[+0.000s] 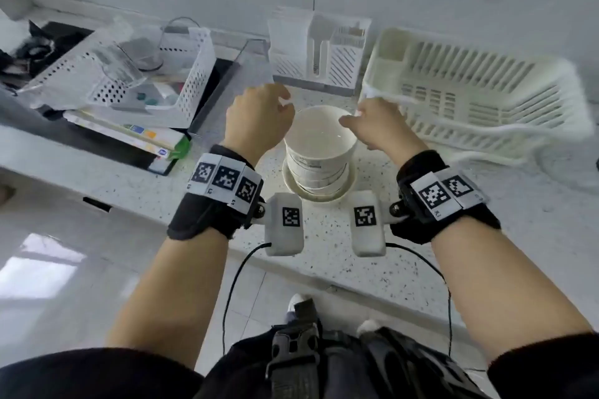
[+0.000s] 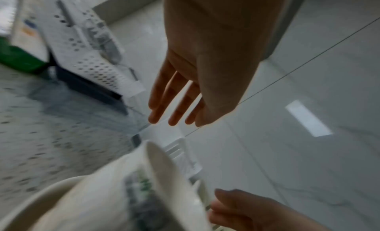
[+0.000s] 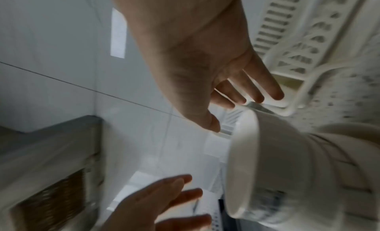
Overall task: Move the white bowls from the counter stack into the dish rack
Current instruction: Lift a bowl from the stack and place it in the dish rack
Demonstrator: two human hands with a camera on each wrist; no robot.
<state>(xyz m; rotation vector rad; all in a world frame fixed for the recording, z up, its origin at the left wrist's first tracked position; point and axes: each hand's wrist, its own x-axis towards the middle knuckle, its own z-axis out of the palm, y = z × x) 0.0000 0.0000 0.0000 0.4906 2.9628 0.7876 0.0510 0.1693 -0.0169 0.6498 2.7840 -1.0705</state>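
A stack of white bowls (image 1: 319, 152) stands on a white plate (image 1: 291, 186) on the speckled counter, in the middle of the head view. My left hand (image 1: 259, 116) hovers at the left of the top bowl's rim, fingers loosely spread and holding nothing. My right hand (image 1: 377, 126) hovers at the right of the rim, also open. The left wrist view shows the left hand's fingers (image 2: 174, 104) straight above the top bowl (image 2: 164, 177). The right wrist view shows the right hand's fingers (image 3: 246, 88) spread above the bowl stack (image 3: 267, 161). The cream dish rack (image 1: 470, 97) lies at the right.
A white utensil holder (image 1: 319, 48) stands against the back wall. At the left a perforated white basket (image 1: 136, 74) with glassware sits over books and a dark tray. The counter's front edge runs below the plate.
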